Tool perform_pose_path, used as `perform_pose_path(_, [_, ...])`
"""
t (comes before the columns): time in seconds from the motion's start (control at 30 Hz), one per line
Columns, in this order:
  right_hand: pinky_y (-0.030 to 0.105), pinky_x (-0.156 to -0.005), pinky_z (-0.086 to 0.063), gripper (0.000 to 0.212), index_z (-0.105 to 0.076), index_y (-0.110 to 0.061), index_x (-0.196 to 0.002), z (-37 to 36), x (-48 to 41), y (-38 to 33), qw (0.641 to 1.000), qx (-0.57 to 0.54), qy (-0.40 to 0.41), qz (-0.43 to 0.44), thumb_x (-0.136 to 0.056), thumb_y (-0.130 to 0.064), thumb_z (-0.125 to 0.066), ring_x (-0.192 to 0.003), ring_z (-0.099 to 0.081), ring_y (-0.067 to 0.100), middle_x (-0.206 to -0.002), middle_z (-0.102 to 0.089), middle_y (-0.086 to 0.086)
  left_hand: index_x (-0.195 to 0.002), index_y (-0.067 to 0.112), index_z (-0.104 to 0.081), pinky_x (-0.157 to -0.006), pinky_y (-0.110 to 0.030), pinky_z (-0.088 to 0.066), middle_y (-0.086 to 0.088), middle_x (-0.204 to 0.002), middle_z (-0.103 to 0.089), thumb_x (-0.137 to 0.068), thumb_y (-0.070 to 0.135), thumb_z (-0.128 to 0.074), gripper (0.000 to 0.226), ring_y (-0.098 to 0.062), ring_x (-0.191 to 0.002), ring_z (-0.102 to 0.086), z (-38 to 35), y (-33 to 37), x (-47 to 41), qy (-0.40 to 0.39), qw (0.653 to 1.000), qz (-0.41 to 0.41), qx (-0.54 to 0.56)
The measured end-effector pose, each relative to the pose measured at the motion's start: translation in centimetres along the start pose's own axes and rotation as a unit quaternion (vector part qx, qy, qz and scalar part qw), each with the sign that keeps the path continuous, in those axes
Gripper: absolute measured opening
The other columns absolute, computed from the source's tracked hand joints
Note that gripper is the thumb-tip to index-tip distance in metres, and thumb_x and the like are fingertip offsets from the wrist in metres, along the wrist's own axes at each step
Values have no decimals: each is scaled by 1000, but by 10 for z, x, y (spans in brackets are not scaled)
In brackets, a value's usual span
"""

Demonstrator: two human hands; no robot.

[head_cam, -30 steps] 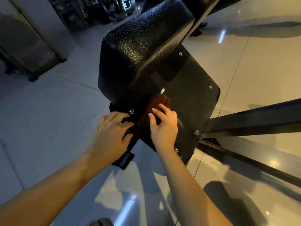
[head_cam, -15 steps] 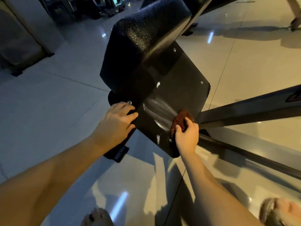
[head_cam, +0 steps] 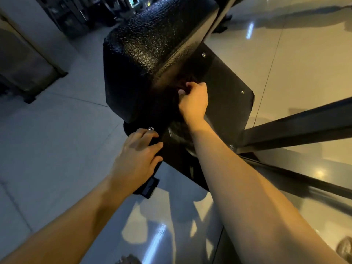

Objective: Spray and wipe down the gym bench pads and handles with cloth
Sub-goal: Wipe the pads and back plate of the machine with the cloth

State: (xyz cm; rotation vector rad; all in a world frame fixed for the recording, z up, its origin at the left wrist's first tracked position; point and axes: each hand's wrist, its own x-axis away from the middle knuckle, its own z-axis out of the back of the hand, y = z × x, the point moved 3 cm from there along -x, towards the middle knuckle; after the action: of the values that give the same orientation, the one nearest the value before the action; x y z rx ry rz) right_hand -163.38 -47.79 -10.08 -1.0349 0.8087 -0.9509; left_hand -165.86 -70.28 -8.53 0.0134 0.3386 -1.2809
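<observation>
The pad [head_cam: 152, 54] is coloured black, and a bumpy, crackled pattern is seen all over it. The flat plate [head_cam: 228, 103] is black too, dotted with silver bolts [head_cam: 203, 54]. The floor [head_cam: 57, 149] is tiled grey and pale yellow.

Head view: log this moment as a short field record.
pad: black, textured, tilted above the plate
plate: black, flat, bolted
right hand: fingers curled on the cloth, where pad meets plate
cloth: brown, dim, mostly hidden
left hand: fingers relaxed, rests on the plate's near edge beside a bolt
floor: glossy tiles
</observation>
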Motion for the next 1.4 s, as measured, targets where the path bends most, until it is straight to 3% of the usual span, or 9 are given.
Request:
perform_pose_path(0.13, [15, -79, -38, 33, -67, -12, -122, 9, 52, 27, 993, 11, -58, 106, -91, -22, -71, -104, -56, 14, -119, -53, 2, -110, 8, -78, -90, -53, -55, -12, -122, -67, -77, 26, -87, 38, -36, -116, -59, 0, -2, -1, 4, 999, -31, -20])
perform_pose_path(0.2, [9, -82, -38, 31, -67, -12, -119, 27, 94, 66, 989, 5, -42, 140, -90, -22, -72, -98, -51, 5, -111, -52, -5, -110, 8, -78, -86, -52, -56, -12, -120, -67, -76, 27, -88, 39, -36, -114, -60, 0, -4, -3, 1, 999, -41, -26])
perform_pose_path(0.37, [38, -93, -46, 31, -69, -11, -119, 45, 36, 113, 996, 73, 44, 11, -93, -28, -67, -108, -59, 28, -113, -58, 7, -108, 9, -78, -85, -49, -56, -10, -118, -67, -74, 25, -89, 39, -32, -113, -59, 3, 0, -8, -4, 999, -34, -33])
perform_pose_path(0.47, [36, -97, -44, 35, -65, -13, -130, 32, 16, 82, 996, 65, 52, -34, -98, -26, -62, -116, -57, 28, -123, -56, 9, -110, 9, -78, -87, -50, -56, -10, -120, -67, -75, 26, -89, 40, -32, -116, -58, 6, 3, -5, -9, 999, -26, -36])
perform_pose_path(0.67, [33, -90, -49, 32, -73, -14, -120, 9, 100, 51, 986, -5, -24, 166, -91, -26, -67, -97, -57, 17, -104, -59, -1, -116, 5, -75, -93, -54, -56, -16, -128, -64, -75, 26, -89, 48, -38, -122, -58, 7, 0, -2, -31, 998, 2, -53])
perform_pose_path(0.87, [35, -103, -44, 37, -65, -13, -133, 30, 26, 84, 997, 60, 45, 2, -98, -23, -60, -116, -53, 23, -124, -53, 4, -109, 2, -76, -92, -51, -56, -17, -131, -64, -75, 25, -89, 43, -36, -122, -61, 14, 5, -2, -22, 998, 14, -60])
perform_pose_path(1.03, [37, -100, -45, 36, -69, -10, -127, 8, 26, 29, 993, 42, -14, 113, -94, -19, -64, -116, -56, 28, -125, -57, 8, -108, 4, -77, -93, -50, -56, -15, -131, -64, -74, 27, -89, 44, -34, -125, -58, 14, 5, -2, -18, 998, 17, -52])
perform_pose_path(1.23, [32, -99, -44, 34, -72, -14, -125, 18, 110, 66, 983, 39, -17, 178, -94, -25, -63, -111, -53, 19, -117, -57, 1, -112, 3, -76, -95, -53, -56, -14, -132, -63, -75, 28, -89, 46, -35, -123, -59, 7, -3, -3, -23, 999, 28, -40])
perform_pose_path(1.4, [40, -101, -44, 34, -70, -13, -128, 20, 15, 63, 995, 80, 48, 30, -101, -29, -57, -115, -53, 27, -124, -54, 7, -116, 4, -74, -96, -57, -55, -15, -135, -62, -79, 28, -86, 46, -37, -126, -58, 8, 0, -1, -20, 999, 37, -28])
